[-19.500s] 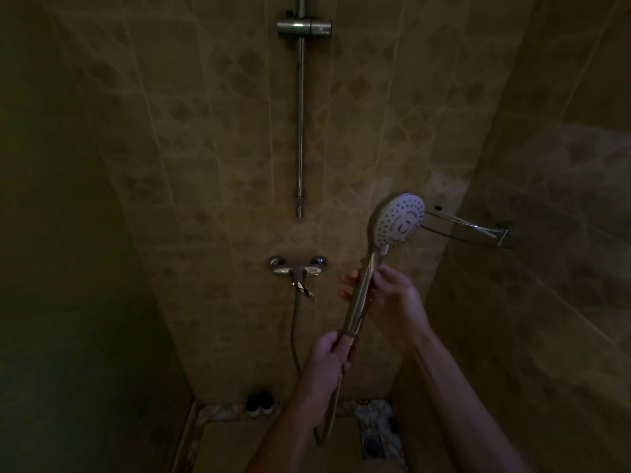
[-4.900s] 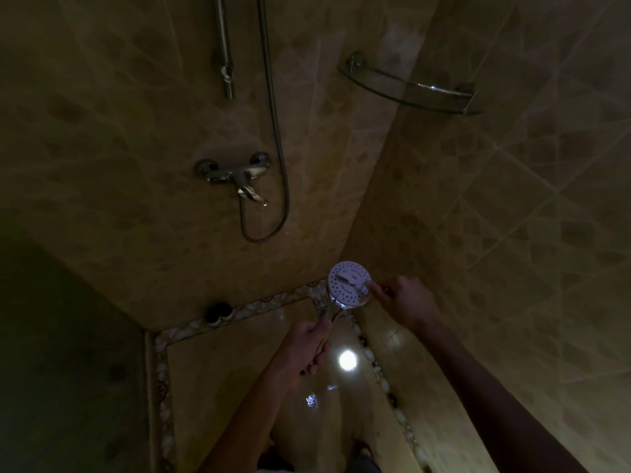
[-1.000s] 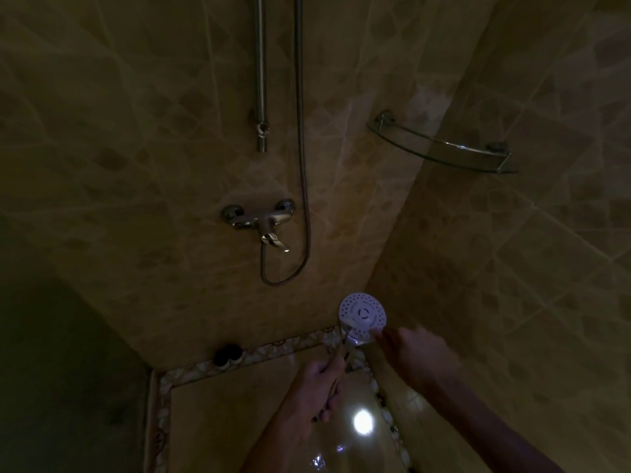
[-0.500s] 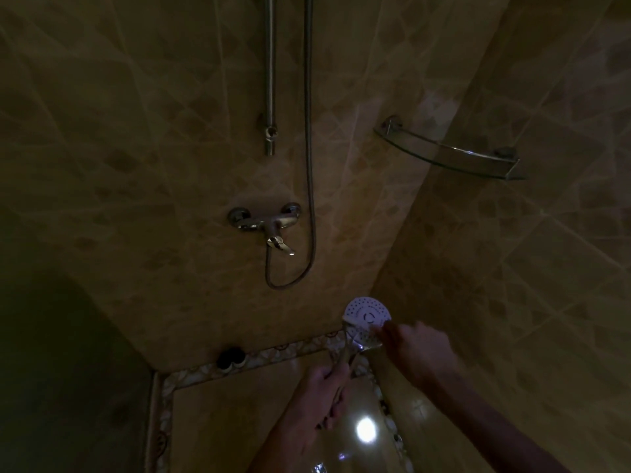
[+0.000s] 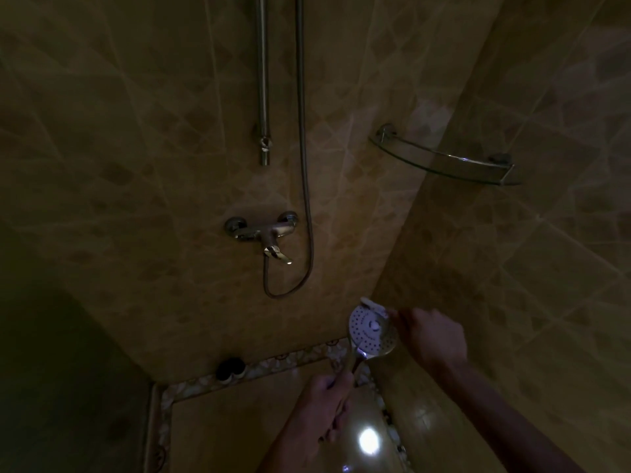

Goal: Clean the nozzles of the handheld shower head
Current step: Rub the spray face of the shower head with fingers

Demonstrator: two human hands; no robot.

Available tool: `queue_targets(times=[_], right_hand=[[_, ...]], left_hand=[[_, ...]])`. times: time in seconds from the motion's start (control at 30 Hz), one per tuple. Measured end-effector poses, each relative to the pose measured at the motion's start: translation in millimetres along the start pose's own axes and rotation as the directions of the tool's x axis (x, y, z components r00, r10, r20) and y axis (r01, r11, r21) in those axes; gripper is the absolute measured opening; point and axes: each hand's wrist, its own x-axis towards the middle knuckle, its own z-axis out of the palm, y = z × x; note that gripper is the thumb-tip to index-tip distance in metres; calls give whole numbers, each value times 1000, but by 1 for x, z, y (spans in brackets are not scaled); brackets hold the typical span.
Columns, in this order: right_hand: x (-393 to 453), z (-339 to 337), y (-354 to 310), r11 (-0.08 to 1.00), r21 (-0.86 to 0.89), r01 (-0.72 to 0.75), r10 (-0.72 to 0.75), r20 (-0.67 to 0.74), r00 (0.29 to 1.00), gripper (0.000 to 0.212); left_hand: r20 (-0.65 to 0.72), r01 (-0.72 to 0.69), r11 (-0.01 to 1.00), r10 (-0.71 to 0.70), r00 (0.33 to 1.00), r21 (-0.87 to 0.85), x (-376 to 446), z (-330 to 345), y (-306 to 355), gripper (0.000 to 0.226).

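The handheld shower head has a round white face dotted with nozzles and points up toward me, low and right of centre. My left hand is closed around its chrome handle from below. My right hand sits at the head's right edge and pinches a small white brush, which lies across the top rim of the face. The brush's handle is hidden in my fingers. The shower hose hangs down the wall and loops back to the tap.
A chrome mixer tap is mounted on the tiled wall, with a vertical slide rail above it. A glass corner shelf sticks out at the right. A small dark object sits at the floor's edge. The room is dim.
My right hand has moved the brush from the lower part of the face up to its top rim. The shower head stays held low in my left hand.
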Motion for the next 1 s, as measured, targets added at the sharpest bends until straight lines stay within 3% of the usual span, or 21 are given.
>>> queue_targets(times=[0.1,0.27,0.47,0.6,0.7,0.77,0.9,1.0], right_hand=[[3,6,7,1000,10,-15,15,-19,1000,57],[-33,10,-15,981,54,184,-185,2,983,51],[2,7,11,999,-24,-48,48,-13,999,56],[-30,10,-12,996,17,89,-90,64,994,56],[-45,7,-23,985,19,173,-174,53,983,69],[-32,11,-14,989,0,150,-150,24,988,65],[-4,9,8,1000,13,-29,29,-21,999,57],[-19,15,-2,997,72,-7,5,34,999,56]], left_hand=[[10,2,999,-3,1000,43,0,3,2,39],[14,25,999,-26,1000,33,9,0,-2,44],[13,20,996,-21,1000,86,6,0,-1,44],[3,57,997,-58,998,57,10,-7,-4,44],[9,68,997,-69,998,46,11,-12,-7,46],[10,66,996,-67,998,59,10,-13,-6,46],[7,54,997,-54,999,50,6,-11,-6,43],[9,51,998,-52,999,43,4,-13,-5,42]])
